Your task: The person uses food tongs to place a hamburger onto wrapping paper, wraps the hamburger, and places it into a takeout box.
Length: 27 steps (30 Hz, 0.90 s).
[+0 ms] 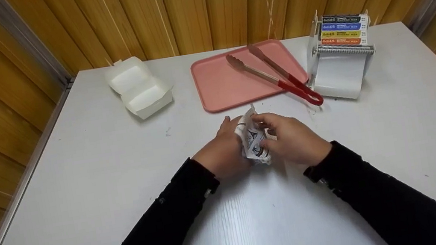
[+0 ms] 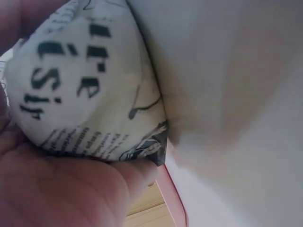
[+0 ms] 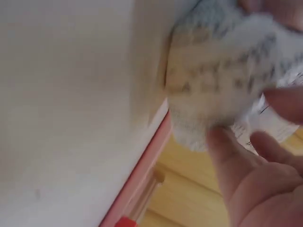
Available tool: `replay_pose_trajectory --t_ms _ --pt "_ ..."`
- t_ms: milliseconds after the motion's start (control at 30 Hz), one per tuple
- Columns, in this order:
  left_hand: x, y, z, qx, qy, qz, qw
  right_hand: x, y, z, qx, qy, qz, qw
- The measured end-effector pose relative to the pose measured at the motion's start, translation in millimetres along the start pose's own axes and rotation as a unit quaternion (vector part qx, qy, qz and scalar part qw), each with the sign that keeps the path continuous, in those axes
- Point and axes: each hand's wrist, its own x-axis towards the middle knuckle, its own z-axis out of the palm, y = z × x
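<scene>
Between both hands, near the middle of the table, is a rounded bundle (image 1: 253, 141) wrapped in white paper with dark printed words and drawings. My left hand (image 1: 226, 151) holds it from the left side. Seen from the left wrist, the palm and thumb cup the wrapped bundle (image 2: 85, 90) low against the white tabletop. My right hand (image 1: 298, 138) pinches the paper at the bundle's right, thumb and fingers bent over a loose fold. In the right wrist view, fingertips press along the printed wrapping (image 3: 218, 80). What lies inside the paper is hidden.
Beyond the hands lies a pink tray (image 1: 218, 92), with red-handled tongs (image 1: 299, 91) across it and over its edge. An open white takeaway box (image 1: 149, 98) stands back left. At back right is a dispenser (image 1: 342, 56) with colored label strips. A wood-panel wall (image 1: 184, 11) borders the table.
</scene>
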Motion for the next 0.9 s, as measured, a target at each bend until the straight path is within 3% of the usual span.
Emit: replay_pose_trajectory --t_ms 133,300,400,533,733,900 --pt "0.0 1.2 1.4 -0.061 0.023 -0.034 0.9973 1 6 -1 -0.048 -0.015 -0.022 0.999" --pt "-3.8 0.7 -1.2 -0.046 0.004 -0.024 0.9986 0 5 7 -0.063 -0.053 -0.046 0.996" --pt "-6.0 -2.0 -6.4 -0.063 -0.008 -0.021 0.9977 -1 2 10 -0.091 -0.070 -0.044 0.992" --pt "-12.3 -5.2 -21.6 -0.085 -0.015 -0.050 0.9950 -1 1 12 -0.119 -0.071 -0.039 0.990" --pt "-25.4 -0.4 -44.5 -0.064 0.022 -0.127 0.9896 -2 -1 11 -0.130 -0.066 -0.032 0.989" --pt "-18.9 1.5 -37.0 -0.093 0.067 -0.155 0.9813 -4 -1 13 -0.142 -0.056 -0.030 0.988"
